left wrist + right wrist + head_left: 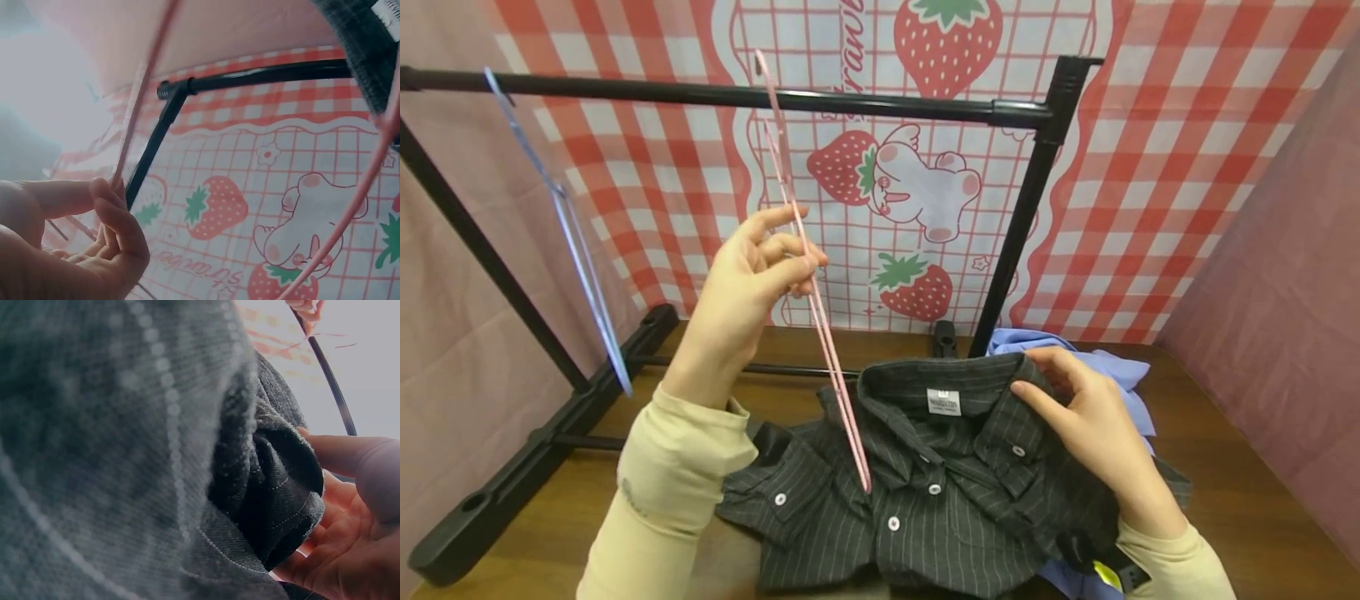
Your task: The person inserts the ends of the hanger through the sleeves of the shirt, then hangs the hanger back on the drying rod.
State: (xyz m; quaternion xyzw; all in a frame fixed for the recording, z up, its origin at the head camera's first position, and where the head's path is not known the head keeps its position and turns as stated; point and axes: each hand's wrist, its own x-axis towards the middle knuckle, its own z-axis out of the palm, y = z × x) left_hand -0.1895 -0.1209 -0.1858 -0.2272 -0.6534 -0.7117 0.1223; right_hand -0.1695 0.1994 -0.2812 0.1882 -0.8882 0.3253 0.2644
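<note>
Table [1247, 525] carries black rack [880, 104] at back, dark striped shirt [835, 542] in front; my right hand [1093, 417] grips its collar, fingers half-curled round the cloth. Pink hanger [835, 357] slants near the collar, pinched in my left hand [767, 258], fingers curled.

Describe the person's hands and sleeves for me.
The left hand and right hand are bare, without gloves. The left sleeve and right sleeve are pale cream, the left with a faint grey mark. Black gear with a yellow-green patch sits by the right sleeve.
</note>
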